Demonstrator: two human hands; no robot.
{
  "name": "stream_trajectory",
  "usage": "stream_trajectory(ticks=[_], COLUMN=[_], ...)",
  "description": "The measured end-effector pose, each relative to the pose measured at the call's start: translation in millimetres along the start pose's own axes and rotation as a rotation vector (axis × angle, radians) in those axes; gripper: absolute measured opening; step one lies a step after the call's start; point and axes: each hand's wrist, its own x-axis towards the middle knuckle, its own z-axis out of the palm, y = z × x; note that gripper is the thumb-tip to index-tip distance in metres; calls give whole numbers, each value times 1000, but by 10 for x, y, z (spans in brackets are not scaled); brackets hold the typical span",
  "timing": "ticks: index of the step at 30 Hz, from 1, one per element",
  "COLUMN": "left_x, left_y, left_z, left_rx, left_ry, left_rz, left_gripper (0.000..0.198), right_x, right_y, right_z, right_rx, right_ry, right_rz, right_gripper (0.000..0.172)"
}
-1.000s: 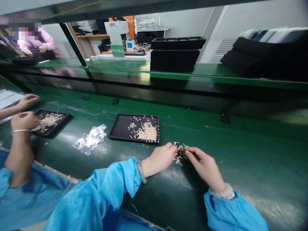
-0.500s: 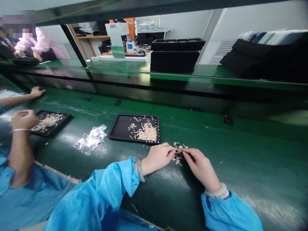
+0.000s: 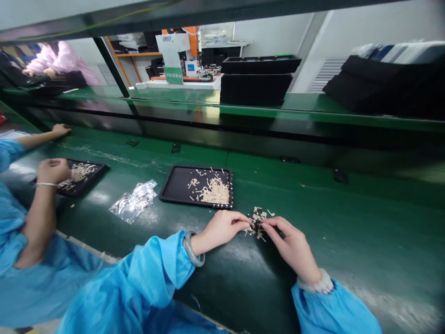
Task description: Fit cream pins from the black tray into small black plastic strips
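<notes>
A small pile of beige and black pieces (image 3: 258,214) lies on the green table between my hands. At its left edge my left hand (image 3: 224,228) is pinched closed, thumb against fingertips; what it holds, if anything, is too small to name. My right hand (image 3: 288,239) pinches at the pile's right side, its fingertips over the pieces, and its contents cannot be made out either. Just behind my left hand sits a black tray (image 3: 177,183). Many small beige strips (image 3: 216,190) are heaped in its right half, and small pale bits line its right rim.
A clear plastic bag (image 3: 134,202) lies left of the tray. Farther left, a co-worker's hand (image 3: 53,171) is at another black tray (image 3: 95,178). Several flat black pieces (image 3: 176,147) lie along the back. A raised shelf (image 3: 156,95) holds black stacked trays (image 3: 255,88).
My left hand has drawn slightly left, away from my right hand, and more of the pile shows between them. The co-worker's near hand has moved right over their tray.
</notes>
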Motion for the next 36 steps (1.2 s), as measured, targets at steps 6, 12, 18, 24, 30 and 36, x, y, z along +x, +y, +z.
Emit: stream_trajectory(ticks=[6,12,18,24,30,36], left_x=[-25,-52,-144,-169,-181,-223], left_y=[-31,-35,71,90,76,116], left_z=[-27,-11,-33,-114,-106,37], left_rx=[-247,-474,-743,-410,-462,-653], left_ry=[-36,-6,-39,34,17,118], left_rz=[-131,-218,-99,189,172,38], left_gripper=[25,28,28,18,18,30], right_x=[6,1,-38,-35,-18,-18], right_y=[23,-270,-573,-658,-684,-717], right_z=[12,75,247,237,219,291], right_rx=[-70,160,742,1160,1141,1104], right_ry=[5,0,-176,-199,-200,-28], right_rz=[-87,31,413,634,649,612], right_gripper=[25,20,31,24,26,25])
